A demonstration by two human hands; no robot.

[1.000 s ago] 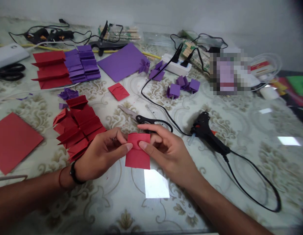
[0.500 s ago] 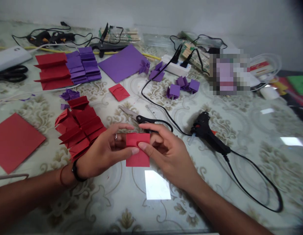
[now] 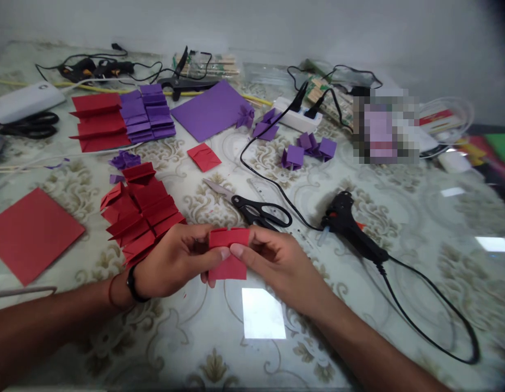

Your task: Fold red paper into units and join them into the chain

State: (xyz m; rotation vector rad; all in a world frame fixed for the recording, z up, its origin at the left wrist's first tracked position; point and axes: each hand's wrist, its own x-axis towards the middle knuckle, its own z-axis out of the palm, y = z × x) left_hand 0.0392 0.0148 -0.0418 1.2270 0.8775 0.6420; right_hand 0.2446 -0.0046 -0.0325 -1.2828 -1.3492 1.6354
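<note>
Between my hands is a small red folded paper (image 3: 227, 268), its upper part bent over along a crease. My left hand (image 3: 183, 256) grips its left side, thumb on the front. My right hand (image 3: 272, 258) pinches the right side, its thumb meeting the left one near the middle. The fingers behind the paper are partly hidden. Just left of my left hand lie several pleated red paper pieces (image 3: 144, 201). Beyond my hands, black-handled scissors (image 3: 252, 207) rest on the patterned table (image 3: 211, 337).
A black glue gun (image 3: 354, 228) with a looping cord lies at right. A red paper square (image 3: 36, 234) is at far left. Purple folded pieces (image 3: 293, 156), a purple sheet (image 3: 211, 111) and a white power strip (image 3: 297, 115) sit farther back.
My fingers have closed in behind the paper, and its top part is now folded toward me. The whole view has shifted slightly, uncovering more of the scissors.
</note>
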